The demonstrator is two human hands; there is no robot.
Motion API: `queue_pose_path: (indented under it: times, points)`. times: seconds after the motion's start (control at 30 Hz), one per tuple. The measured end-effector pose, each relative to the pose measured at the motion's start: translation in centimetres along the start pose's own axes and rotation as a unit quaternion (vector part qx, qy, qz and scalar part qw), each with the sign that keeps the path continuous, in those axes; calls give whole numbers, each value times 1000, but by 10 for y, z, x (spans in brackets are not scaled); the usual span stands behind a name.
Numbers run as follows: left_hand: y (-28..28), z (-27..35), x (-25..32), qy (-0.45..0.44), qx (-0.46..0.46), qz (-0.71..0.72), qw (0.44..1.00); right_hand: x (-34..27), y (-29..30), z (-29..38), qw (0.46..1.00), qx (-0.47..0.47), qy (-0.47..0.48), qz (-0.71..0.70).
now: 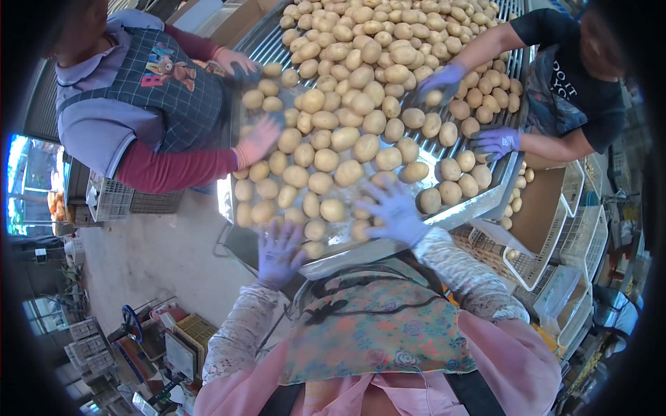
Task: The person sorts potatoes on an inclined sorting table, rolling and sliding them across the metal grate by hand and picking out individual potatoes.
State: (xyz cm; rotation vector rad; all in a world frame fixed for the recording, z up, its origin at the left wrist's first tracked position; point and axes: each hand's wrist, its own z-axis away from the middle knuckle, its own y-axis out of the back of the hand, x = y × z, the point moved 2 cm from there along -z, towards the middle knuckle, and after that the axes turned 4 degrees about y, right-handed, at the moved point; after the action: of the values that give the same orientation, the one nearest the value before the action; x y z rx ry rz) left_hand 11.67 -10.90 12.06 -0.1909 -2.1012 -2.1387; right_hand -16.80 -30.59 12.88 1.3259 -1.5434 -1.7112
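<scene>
Many potatoes (348,172) lie on a metal sorting table (359,254) with a slatted roller bed (439,148) towards its far side. In a purple glove, my left hand (280,255) rests at the near left edge, fingers spread against the nearest potatoes, holding none that I can see. My right hand (394,212), gloved alike, reaches over the near part of the table with fingers spread; potatoes lie beside and partly under its fingertips, and it grasps none visibly.
A co-worker in a checked apron (179,93) handles potatoes at the left. Another in a black shirt (554,62) has purple-gloved hands among potatoes at the right. White plastic crates (583,239) stand below right. At lower left are a yellow crate (195,333) and a cart's steering wheel (132,323).
</scene>
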Motion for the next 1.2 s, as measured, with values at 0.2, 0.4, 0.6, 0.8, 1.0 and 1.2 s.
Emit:
queue_pose_path:
  times: [0.2,0.4,0.6,0.8,1.0,1.2]
  points:
    - [-41,-31,-42,182,141,-64,971,-82,-47,-57,977,37,196,-73]
    - [-12,-60,86,-6,59,64,996,50,40,-54,984,106,-44,-135]
    - [-31,-76,0,101,83,30,991,117,31,-115,971,-29,-232,60]
    - [-15,-107,78,109,10,-69,992,100,32,-51,937,130,-154,-284]
    - [-24,-69,-48,20,92,-38,995,84,89,131,850,314,-339,-252]
    - [-60,-149,9,218,320,45,921,130,129,185,822,257,-452,234]
